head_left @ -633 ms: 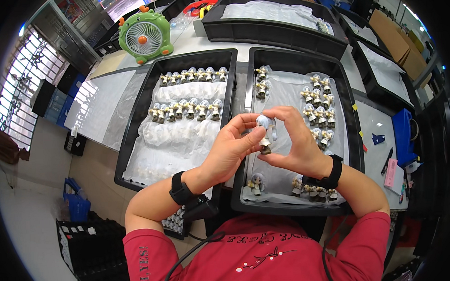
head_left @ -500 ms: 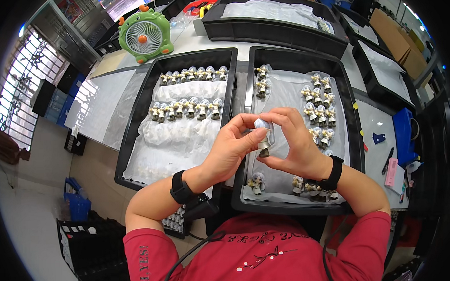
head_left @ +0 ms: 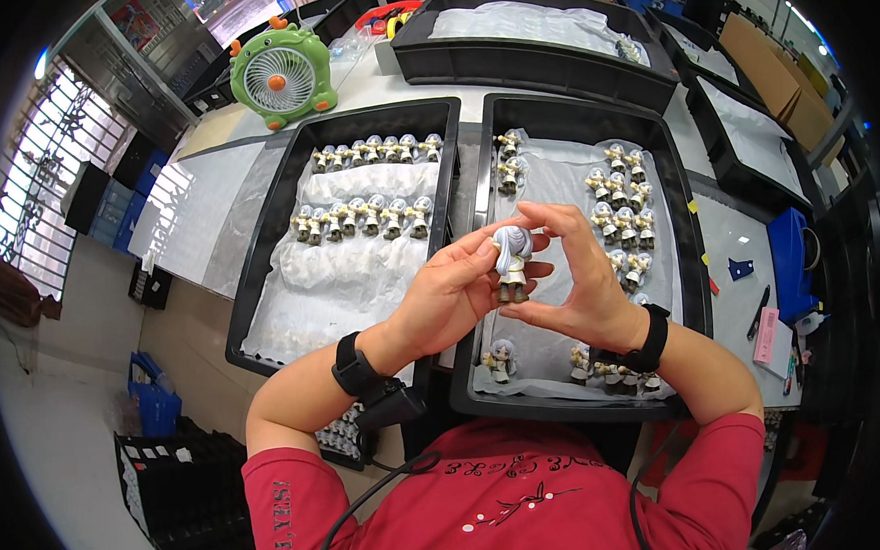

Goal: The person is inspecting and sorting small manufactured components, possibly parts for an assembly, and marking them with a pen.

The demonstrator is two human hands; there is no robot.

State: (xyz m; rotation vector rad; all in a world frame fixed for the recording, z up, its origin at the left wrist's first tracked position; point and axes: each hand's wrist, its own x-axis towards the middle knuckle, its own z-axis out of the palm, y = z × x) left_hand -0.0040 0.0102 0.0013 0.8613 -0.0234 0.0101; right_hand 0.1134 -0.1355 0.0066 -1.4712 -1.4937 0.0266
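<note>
Currently in hand: one small figurine [head_left: 510,265], pale hair, white garment, dark boots; held over the right tray [head_left: 561,407], just inside its left edge in this view.
Figurine axis: near upright in view, head toward the tray's far edge, boots toward the near edge; any lean toward the camera, cannot tell.
Left hand [head_left: 441,294]: gripping the figurine; thumb against the hair's left side, other fingers passing behind and showing past the body's right.
Right hand [head_left: 591,284]: curved into a loose C, forefinger by the head, thumb by the boots; whether pressing at either end, cannot tell.
Nearer hand: left, in plain contact; right palm off to the figurine's right, across a gap.
Right tray contents: lone figurine [head_left: 501,360] at near-left corner, pair of figurines [head_left: 509,174] at far-left corner, cluster of figurines [head_left: 605,223] along right edge, more by the near edge, partly behind the right wrist.
Left tray [head_left: 376,120]: two rows of figurines [head_left: 372,217] across the far half, pale liner [head_left: 334,298] toward the near edge.
</note>
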